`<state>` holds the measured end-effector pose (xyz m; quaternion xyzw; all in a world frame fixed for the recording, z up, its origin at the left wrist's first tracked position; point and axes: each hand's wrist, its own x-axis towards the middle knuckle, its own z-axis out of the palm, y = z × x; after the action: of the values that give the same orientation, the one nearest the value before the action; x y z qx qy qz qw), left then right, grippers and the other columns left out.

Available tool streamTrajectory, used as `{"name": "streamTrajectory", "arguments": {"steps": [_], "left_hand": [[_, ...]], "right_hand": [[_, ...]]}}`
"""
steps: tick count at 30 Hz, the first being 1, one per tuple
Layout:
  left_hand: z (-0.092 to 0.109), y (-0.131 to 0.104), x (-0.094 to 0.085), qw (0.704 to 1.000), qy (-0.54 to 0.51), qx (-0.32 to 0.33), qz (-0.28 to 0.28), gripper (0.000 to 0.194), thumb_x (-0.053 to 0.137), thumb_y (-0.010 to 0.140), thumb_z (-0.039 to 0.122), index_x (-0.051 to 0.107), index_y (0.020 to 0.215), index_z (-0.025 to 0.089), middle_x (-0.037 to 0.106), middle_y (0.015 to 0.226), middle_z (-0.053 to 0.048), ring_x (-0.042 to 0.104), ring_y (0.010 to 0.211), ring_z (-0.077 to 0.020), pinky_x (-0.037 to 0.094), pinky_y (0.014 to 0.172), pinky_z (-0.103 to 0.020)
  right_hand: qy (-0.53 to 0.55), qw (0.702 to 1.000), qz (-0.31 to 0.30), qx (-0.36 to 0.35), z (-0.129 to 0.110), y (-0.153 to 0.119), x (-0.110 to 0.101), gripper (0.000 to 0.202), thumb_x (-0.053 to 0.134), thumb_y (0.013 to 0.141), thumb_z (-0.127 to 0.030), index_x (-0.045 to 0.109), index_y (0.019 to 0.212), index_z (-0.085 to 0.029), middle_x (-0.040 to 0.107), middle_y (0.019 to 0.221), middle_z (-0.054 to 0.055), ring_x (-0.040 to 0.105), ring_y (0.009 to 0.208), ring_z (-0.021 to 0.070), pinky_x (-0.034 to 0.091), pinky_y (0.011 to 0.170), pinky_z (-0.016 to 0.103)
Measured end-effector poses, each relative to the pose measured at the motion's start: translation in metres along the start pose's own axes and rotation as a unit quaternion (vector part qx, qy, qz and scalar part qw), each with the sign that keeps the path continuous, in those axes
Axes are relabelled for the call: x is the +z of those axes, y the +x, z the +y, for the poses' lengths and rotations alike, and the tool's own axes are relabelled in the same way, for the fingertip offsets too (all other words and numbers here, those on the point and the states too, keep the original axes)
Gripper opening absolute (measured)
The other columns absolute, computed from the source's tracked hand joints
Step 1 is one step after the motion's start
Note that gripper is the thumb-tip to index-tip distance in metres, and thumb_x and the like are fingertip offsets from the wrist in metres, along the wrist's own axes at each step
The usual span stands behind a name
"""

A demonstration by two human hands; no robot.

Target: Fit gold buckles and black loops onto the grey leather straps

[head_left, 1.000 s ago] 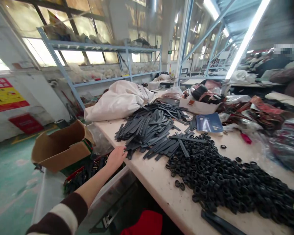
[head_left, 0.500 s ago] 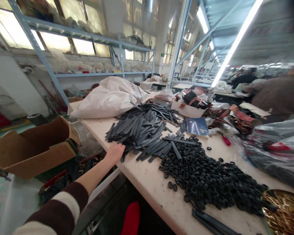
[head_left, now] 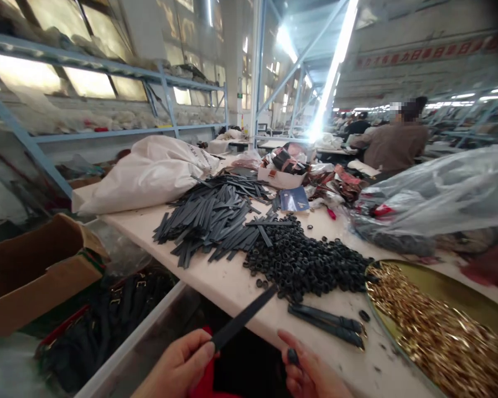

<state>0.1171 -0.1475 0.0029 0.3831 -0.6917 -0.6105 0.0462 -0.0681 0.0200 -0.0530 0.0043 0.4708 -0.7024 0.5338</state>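
Pinching the near end of a black strip (head_left: 244,318) between thumb and fingers, the left hand (head_left: 185,362) holds it with its long axis slanting away and rightward, far end towards the pile of black loops (head_left: 311,260). The right hand (head_left: 309,371), index finger extended, grips a small dark loop (head_left: 292,356). Beyond, on the table (head_left: 216,284), lie two buckled straps (head_left: 327,326), a tray (head_left: 444,282) of gold pieces (head_left: 448,337), heaped strips (head_left: 211,218) and a white sack (head_left: 149,174); its lettering and the red characters on a distant banner (head_left: 427,53) are too blurred to read.
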Motion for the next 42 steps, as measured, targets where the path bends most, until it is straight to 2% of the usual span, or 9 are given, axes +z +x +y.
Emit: {"name": "streamTrajectory", "arguments": {"steps": [7, 15, 23, 27, 31, 35, 38, 40, 42], "left_hand": [[-0.012, -0.004, 0.073, 0.942, -0.103, -0.159, -0.278, 0.039, 0.052, 0.070, 0.054, 0.049, 0.077, 0.016, 0.051, 0.039, 0.004, 0.035, 0.032, -0.0050, 0.019, 0.035, -0.015], [0.025, 0.030, 0.110, 0.897, -0.214, -0.218, -0.320, 0.022, 0.047, 0.076, 0.033, 0.050, 0.085, 0.014, 0.062, 0.054, -0.003, 0.052, 0.038, -0.0071, 0.033, 0.036, -0.012], [0.020, 0.045, 0.100, 0.869, -0.230, -0.265, -0.349, 0.027, 0.048, 0.077, 0.034, 0.056, 0.090, 0.011, 0.063, 0.057, -0.003, 0.051, 0.038, -0.0066, 0.036, 0.038, -0.014], [0.006, 0.056, 0.078, 0.906, -0.201, -0.213, -0.306, 0.020, 0.061, 0.073, 0.030, 0.053, 0.075, 0.012, 0.063, 0.058, -0.002, 0.051, 0.041, -0.0047, 0.034, 0.040, -0.012], [0.001, 0.068, 0.077, 0.906, -0.326, -0.224, -0.153, 0.016, 0.065, 0.072, 0.022, 0.054, 0.080, 0.013, 0.063, 0.066, 0.001, 0.057, 0.053, -0.0046, 0.040, 0.048, -0.011], [0.012, 0.067, 0.097, 0.837, -0.443, -0.282, -0.151, 0.022, 0.062, 0.077, 0.023, 0.055, 0.093, 0.010, 0.066, 0.090, -0.009, 0.064, 0.071, -0.0112, 0.049, 0.061, -0.019], [0.020, 0.065, 0.104, 0.845, -0.444, -0.258, -0.150, 0.023, 0.059, 0.079, 0.020, 0.052, 0.098, 0.009, 0.067, 0.085, -0.011, 0.064, 0.065, -0.0116, 0.049, 0.058, -0.020], [0.021, 0.064, 0.103, 0.854, -0.433, -0.240, -0.160, 0.027, 0.057, 0.080, 0.022, 0.050, 0.102, 0.009, 0.068, 0.079, -0.010, 0.062, 0.056, -0.0102, 0.048, 0.053, -0.018], [0.020, 0.064, 0.099, 0.858, -0.423, -0.219, -0.192, 0.029, 0.055, 0.081, 0.025, 0.049, 0.104, 0.009, 0.068, 0.075, -0.009, 0.058, 0.046, -0.0083, 0.044, 0.045, -0.016]], "right_hand": [[0.004, 1.000, 0.010, 0.000, -0.015, -0.032, -0.007, 0.025, 0.070, 0.067, -0.034, 0.061, 0.074, -0.012, 0.058, 0.062, 0.000, 0.046, 0.046, 0.0038, 0.040, 0.045, 0.015], [0.003, 0.999, 0.022, 0.029, -0.012, -0.024, -0.023, 0.024, 0.067, 0.069, -0.034, 0.056, 0.072, -0.013, 0.056, 0.059, -0.001, 0.045, 0.045, 0.0044, 0.032, 0.041, 0.014], [0.005, 0.997, 0.066, 0.030, -0.011, -0.013, -0.027, 0.023, 0.067, 0.067, -0.033, 0.055, 0.071, -0.014, 0.055, 0.059, -0.002, 0.040, 0.044, 0.0041, 0.029, 0.041, 0.015], [-0.013, 0.984, 0.156, -0.082, -0.019, -0.016, -0.032, 0.023, 0.068, 0.067, -0.037, 0.057, 0.070, -0.017, 0.055, 0.060, -0.002, 0.041, 0.047, 0.0061, 0.034, 0.044, 0.018], [-0.253, 0.901, 0.189, -0.297, -0.023, -0.031, -0.026, 0.005, 0.061, 0.074, -0.026, 0.063, 0.072, -0.022, 0.059, 0.061, 0.000, 0.051, 0.055, 0.0120, 0.043, 0.054, 0.024], [-0.549, 0.696, -0.037, -0.462, -0.017, -0.038, -0.011, 0.026, 0.060, 0.071, -0.015, 0.066, 0.094, -0.026, 0.068, 0.078, 0.007, 0.061, 0.066, 0.0173, 0.049, 0.057, 0.026], [-0.620, 0.587, -0.096, -0.511, -0.006, -0.032, -0.008, 0.030, 0.057, 0.074, -0.013, 0.064, 0.100, -0.025, 0.070, 0.073, 0.006, 0.061, 0.057, 0.0159, 0.048, 0.050, 0.024], [-0.614, 0.601, -0.087, -0.505, -0.001, -0.029, -0.013, 0.030, 0.058, 0.073, -0.014, 0.064, 0.101, -0.024, 0.070, 0.073, 0.005, 0.062, 0.057, 0.0161, 0.049, 0.052, 0.025], [-0.576, 0.685, -0.045, -0.444, 0.000, -0.028, -0.023, 0.028, 0.060, 0.073, -0.016, 0.064, 0.099, -0.025, 0.070, 0.079, 0.005, 0.063, 0.065, 0.0172, 0.051, 0.059, 0.025]]}}
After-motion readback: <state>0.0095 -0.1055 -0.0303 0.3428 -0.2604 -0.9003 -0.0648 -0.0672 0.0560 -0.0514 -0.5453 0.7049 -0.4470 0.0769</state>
